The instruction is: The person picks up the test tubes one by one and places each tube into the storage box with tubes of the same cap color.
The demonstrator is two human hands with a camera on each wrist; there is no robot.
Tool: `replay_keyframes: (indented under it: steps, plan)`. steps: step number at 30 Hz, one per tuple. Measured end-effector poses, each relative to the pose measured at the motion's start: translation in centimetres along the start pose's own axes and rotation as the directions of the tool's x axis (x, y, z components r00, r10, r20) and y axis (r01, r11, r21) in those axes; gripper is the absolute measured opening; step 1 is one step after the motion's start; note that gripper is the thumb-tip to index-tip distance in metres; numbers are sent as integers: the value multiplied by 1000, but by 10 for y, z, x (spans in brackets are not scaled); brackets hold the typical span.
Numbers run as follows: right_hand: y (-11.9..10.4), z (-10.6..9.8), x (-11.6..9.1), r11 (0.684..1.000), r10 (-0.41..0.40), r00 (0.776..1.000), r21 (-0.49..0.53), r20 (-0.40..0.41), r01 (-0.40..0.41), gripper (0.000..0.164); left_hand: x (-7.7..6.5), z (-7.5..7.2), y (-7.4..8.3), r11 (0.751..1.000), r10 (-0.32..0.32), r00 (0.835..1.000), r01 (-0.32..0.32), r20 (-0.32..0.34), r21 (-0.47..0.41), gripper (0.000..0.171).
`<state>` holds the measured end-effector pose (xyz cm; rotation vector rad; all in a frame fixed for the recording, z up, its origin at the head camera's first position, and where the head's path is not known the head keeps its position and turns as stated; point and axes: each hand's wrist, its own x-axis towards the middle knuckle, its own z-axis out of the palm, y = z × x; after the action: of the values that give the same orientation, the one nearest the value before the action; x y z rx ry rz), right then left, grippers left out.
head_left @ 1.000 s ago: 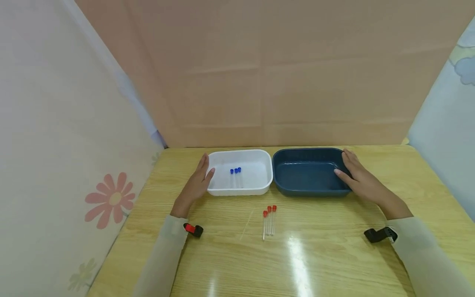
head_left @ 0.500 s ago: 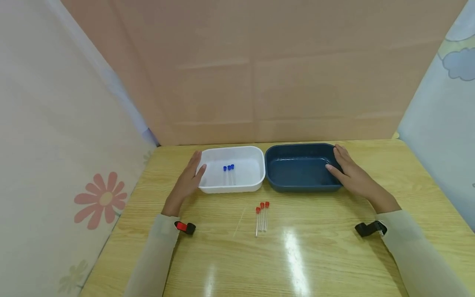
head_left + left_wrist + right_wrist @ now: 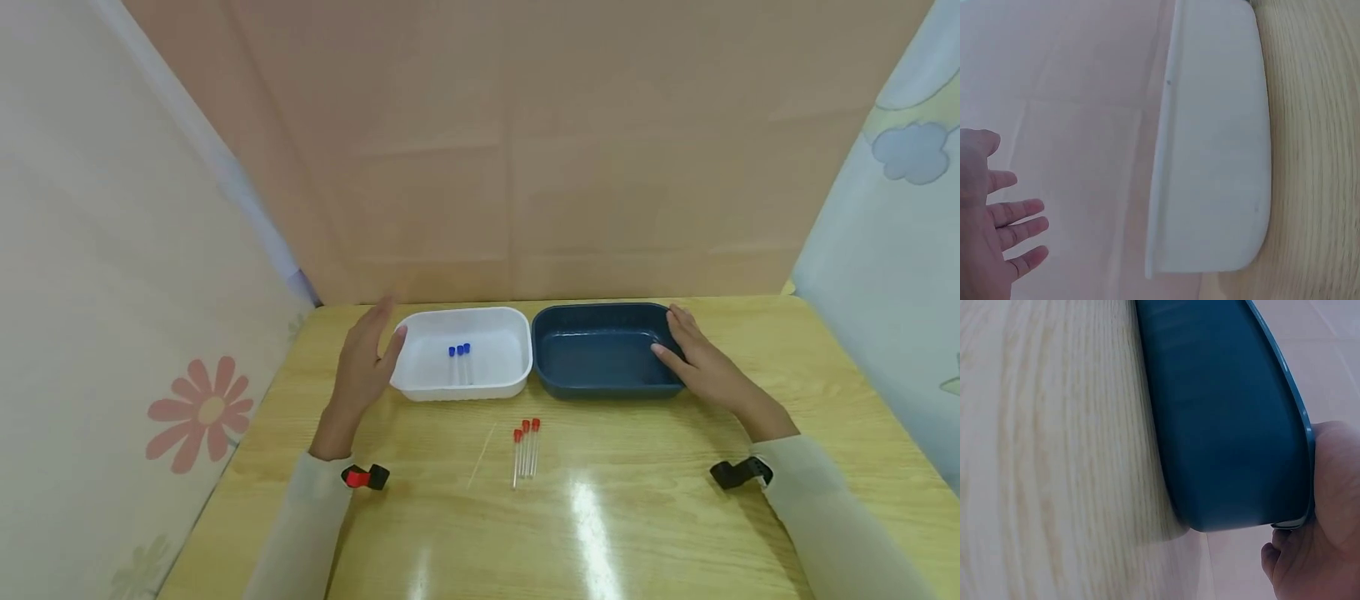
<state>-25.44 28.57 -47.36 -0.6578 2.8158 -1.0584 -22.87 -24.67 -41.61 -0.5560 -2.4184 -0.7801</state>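
My left hand (image 3: pixel 362 358) is raised at the left end of a white plastic tray (image 3: pixel 517 385), fingers spread and holding nothing. In the left wrist view the hand (image 3: pixel 997 219) shows apart from the tray's side wall (image 3: pixel 1213 144). At the right end of a dark blue tray (image 3: pixel 603 390), my right hand (image 3: pixel 708 367) grips the rim, thumb over the inside and fingers at the far corner. The right wrist view shows this hand (image 3: pixel 1316 550) against the blue tray's rim. Three clear tubes with blue caps (image 3: pixel 460 351) lie in the white tray.
Three clear tubes with red caps (image 3: pixel 526 426) lie on the wooden table (image 3: pixel 637 500), in front of the trays. A thin pale line (image 3: pixel 482 456) shows left of them. The trays stand side by side near the brown backdrop (image 3: pixel 420 208). Patterned sheets flank both sides.
My left hand has come off the white tray's left end, moving left and up. The right hand stays at the blue tray. The head view has shifted slightly; the tubes lie as before.
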Motion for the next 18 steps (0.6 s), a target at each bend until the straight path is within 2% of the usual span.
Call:
replay_keyframes:
  steps: [3,8,13,18]
  plan:
    - [3,1,1,1000,5,1000,1,-7,-5,78,-4,-1,12,998,53,998,-52,-42,16,46]
    - [9,1,2,1000,8,1000,15,-14,-8,78,-16,2,29,991,128,991,-126,-46,42,40]
    - [18,0,3,999,7,1000,31,-16,-7,78,-33,12,41,988,154,988,-154,-9,32,39]
    - [27,2,1,999,13,1000,33,-23,-12,78,-46,25,55,989,146,987,-147,61,13,40]
